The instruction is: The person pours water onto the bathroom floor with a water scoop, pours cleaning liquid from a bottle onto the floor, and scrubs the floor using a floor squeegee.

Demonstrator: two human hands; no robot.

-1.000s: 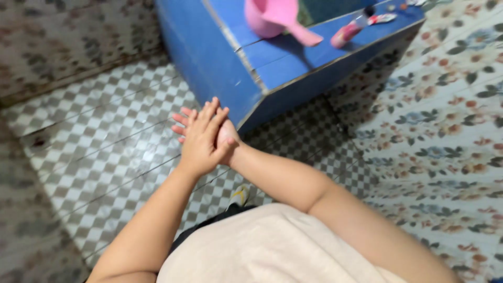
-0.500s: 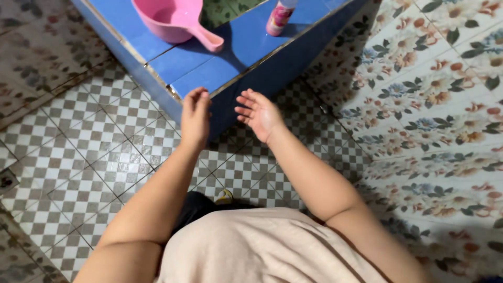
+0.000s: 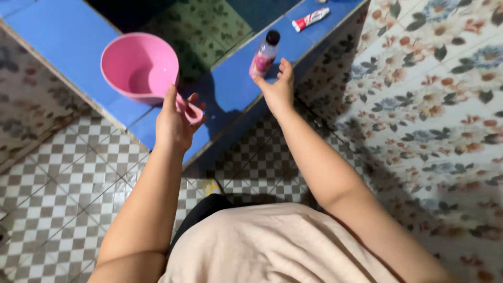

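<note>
Right now the left hand has its grip closed round the handle of the pink dipper, fingers wrapped on the handle's end, thumb up along its side. Dipper sits on the blue tiled ledge, near the ledge's front edge & close to its corner; bowl is upright w/ mouth facing up, and its long axis runs from the bowl at far left down to the handle at near right, so the handle points back toward the person. Inside of the bowl looks bare pink, no water visible in it.

Right hand reaches over the ledge's front edge, grip spread, fingertips just beside the base of a small clear bottle; can't tell if they touch it. Bottle stands tilted a bit, dark cap pointing away from the person, pinkish liquid inside filling most of it. Further along the same ledge, toward the far right corner, a red & white tube lies flat, long axis slanting along the ledge.

Behind the ledge the basin drops away dark, w/ green patterned tile showing in it. Checkered floor below, floral wall tiles at right
</note>
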